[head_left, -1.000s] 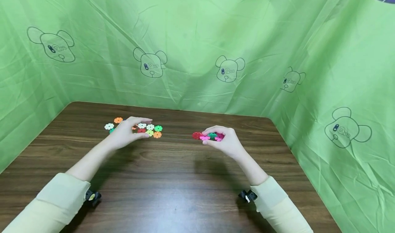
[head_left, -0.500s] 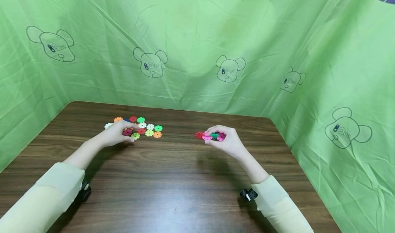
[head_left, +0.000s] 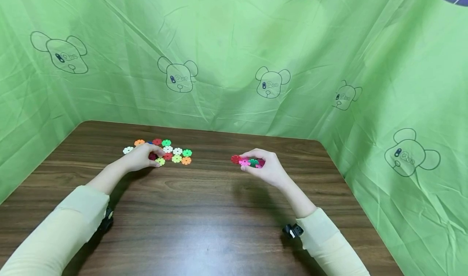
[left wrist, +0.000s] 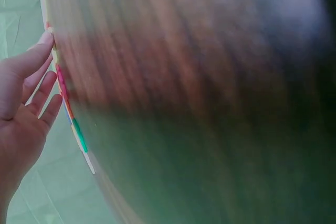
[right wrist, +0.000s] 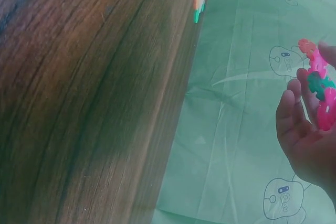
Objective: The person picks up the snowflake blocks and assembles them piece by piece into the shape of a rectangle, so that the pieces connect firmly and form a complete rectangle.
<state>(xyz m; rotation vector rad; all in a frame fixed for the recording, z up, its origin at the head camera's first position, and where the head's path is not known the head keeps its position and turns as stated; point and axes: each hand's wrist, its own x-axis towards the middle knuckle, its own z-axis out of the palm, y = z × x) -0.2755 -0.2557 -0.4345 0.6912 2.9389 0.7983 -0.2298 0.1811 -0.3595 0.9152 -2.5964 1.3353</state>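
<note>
While the right hand (head_left: 269, 168) pinches joined flower-shaped discs (head_left: 244, 162) at centre-right, the left hand (head_left: 139, 158) touches coloured discs (head_left: 167, 149) at centre-left, finger grasp indeterminable.

Bench (head_left: 219, 195): smooth wood-grain surface, glossy where light pools toward the near side. Loose flower-shaped discs (head_left: 177, 151) and joined discs (head_left: 244, 162): smooth, plastic in appearance. Backdrop (head_left: 226, 65): thin, creased cloth with slight sheen. Sleeves (head_left: 76, 211): soft, matt cloth.
</note>
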